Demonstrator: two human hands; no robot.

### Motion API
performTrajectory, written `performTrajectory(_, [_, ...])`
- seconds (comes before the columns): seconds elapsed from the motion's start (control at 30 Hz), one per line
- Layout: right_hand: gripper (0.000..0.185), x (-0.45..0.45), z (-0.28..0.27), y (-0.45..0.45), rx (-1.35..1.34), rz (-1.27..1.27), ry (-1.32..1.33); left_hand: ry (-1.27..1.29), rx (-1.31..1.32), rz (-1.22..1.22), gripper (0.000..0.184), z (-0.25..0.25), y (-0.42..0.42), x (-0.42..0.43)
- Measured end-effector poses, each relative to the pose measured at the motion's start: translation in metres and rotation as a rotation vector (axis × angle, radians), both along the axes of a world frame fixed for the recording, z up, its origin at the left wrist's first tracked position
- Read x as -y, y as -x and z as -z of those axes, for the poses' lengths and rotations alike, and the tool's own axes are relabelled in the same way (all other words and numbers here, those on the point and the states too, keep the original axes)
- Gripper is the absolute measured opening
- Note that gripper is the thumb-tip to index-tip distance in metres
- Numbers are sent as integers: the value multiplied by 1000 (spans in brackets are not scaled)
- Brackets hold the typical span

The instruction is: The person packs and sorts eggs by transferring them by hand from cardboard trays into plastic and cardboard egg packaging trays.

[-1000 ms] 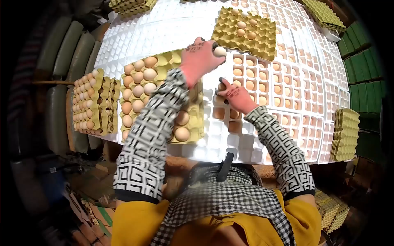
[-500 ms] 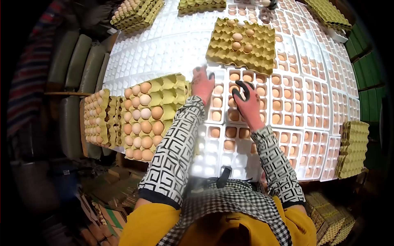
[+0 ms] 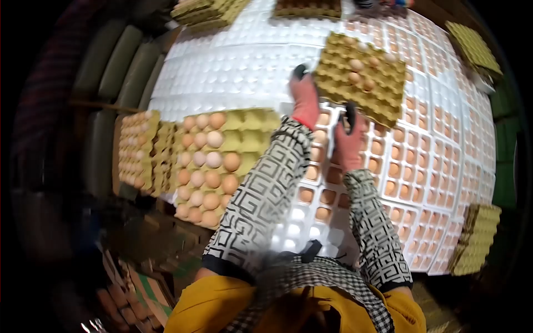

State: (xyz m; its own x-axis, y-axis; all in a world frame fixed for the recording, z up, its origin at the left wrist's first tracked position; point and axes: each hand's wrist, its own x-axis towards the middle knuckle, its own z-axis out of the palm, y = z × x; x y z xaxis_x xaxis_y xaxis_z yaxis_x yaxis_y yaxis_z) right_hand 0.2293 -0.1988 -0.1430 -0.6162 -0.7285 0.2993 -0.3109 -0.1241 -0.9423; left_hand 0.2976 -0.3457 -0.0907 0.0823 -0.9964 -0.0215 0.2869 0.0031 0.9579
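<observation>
My left hand (image 3: 304,99), in a pink glove with dark fingertips, reaches forward with fingers stretched out beside the left edge of a yellowish pulp egg tray (image 3: 385,103). Blur hides whether it touches the tray. My right hand (image 3: 348,143), gloved alike, is just below the tray's near edge, thumb and index finger apart and no egg visible in it. Several eggs (image 3: 356,65) sit in the middle and far part of that tray. Beneath both hands are white plastic trays with brown eggs (image 3: 312,173) in their cells; my right hand and forearm partly cover them.
A pulp tray (image 3: 252,142) partly filled with eggs stands to the left, beside another egg stack (image 3: 133,152). Stacked pulp trays (image 3: 476,238) are at the right edge. More white trays (image 3: 222,72) spread across the table. Another person's hand (image 3: 363,3) appears at the top.
My view has shifted, so the table appears further right and lower. Both hands have moved forward, closer to the pulp tray. The right hand's curled fingers have straightened somewhat.
</observation>
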Motion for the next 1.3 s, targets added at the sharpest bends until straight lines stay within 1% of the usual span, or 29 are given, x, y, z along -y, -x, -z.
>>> performTrajectory(0.03, [49,1,-17,-7,216,-37,65,-111,-255,166,27,-55,-6,-17])
performTrajectory(0.1, [47,-3,-75,-24,309,-194,81,-44,-233,521,31,-142,-39,-34])
performTrajectory(0.17, [49,-7,-127,-47,380,-434,3,275,290,631,29,-185,-96,-26])
performTrajectory(0.23, [52,-9,-159,-76,154,-662,-19,280,901,574,30,-223,-171,-27])
performTrajectory(0.3, [57,7,-181,-103,-390,-673,-62,171,1212,417,33,-213,-249,-4])
performTrajectory(0.37, [63,41,-172,-141,-653,-551,-14,236,1583,488,40,-156,-335,34])
performTrajectory(0.4, [68,63,-161,-157,-750,-586,-40,132,1636,598,42,-151,-342,30])
performTrajectory(0.43, [57,75,-159,-171,-938,-520,66,20,1683,711,43,-144,-345,17])
performTrajectory(0.5, [45,110,-147,-184,-924,-889,-111,99,1724,495,42,-132,-345,-2])
performTrajectory(0.57, [36,112,-162,-180,-982,-869,-66,234,1770,397,41,-138,-346,-13])
performTrajectory(0.6, [37,103,-161,-180,-922,-760,6,276,1610,358,40,-137,-354,-12])
performTrajectory(0.63, [36,96,-165,-180,-594,-686,265,313,1448,316,39,-136,-364,-10])
performTrajectory(0.67, [37,89,-171,-177,-162,-734,112,346,1283,266,39,-135,-375,-7])
performTrajectory(0.7, [39,82,-191,-176,275,-752,-49,222,844,258,36,-138,-389,0])
performTrajectory(0.73, [36,89,-201,-167,380,-873,-111,49,299,299,33,-147,-403,0])
performTrajectory(0.77, [39,98,-205,-179,100,-814,-288,-124,-241,328,30,-153,-413,0])
performTrajectory(0.8, [44,106,-216,-194,-185,-768,-461,-162,-377,271,30,-151,-419,5])
performTrajectory(0.83, [50,114,-225,-222,-549,-640,-571,-130,-97,298,34,-152,-421,8])
performTrajectory(0.87, [64,117,-219,-240,-838,-684,-544,-94,181,322,38,-153,-421,12])
performTrajectory(0.9, [64,130,-218,-259,-1010,-770,-757,-57,457,343,42,-151,-418,14])
performTrajectory(0.97, [56,149,-182,-275,-1090,-648,-734,-214,1372,649,48,-193,-383,-12])
performTrajectory(1.03, [43,141,-196,-251,-887,-747,-676,365,1753,692,55,-135,-389,-16])
performTrajectory(1.07, [34,131,-212,-229,-420,-900,-739,261,1721,738,54,-146,-387,-16])
performTrajectory(1.1, [32,130,-181,-207,-13,-887,-413,288,1648,745,51,-146,-392,-12])
performTrajectory(1.13, [34,107,-207,-193,397,-862,-423,309,1571,750,49,-143,-400,-8])
performTrajectory(1.2, [35,88,-231,-169,420,-896,-485,251,1358,748,41,-159,-413,-12])
performTrajectory(1.23, [35,82,-232,-163,429,-938,-482,-40,930,755,34,-154,-422,-6])
performTrajectory(1.27, [35,86,-217,-167,125,-953,-467,14,662,703,30,-149,-430,-3])
performTrajectory(1.3, [32,79,-231,-185,-155,-862,-716,61,396,647,28,-146,-434,-1])
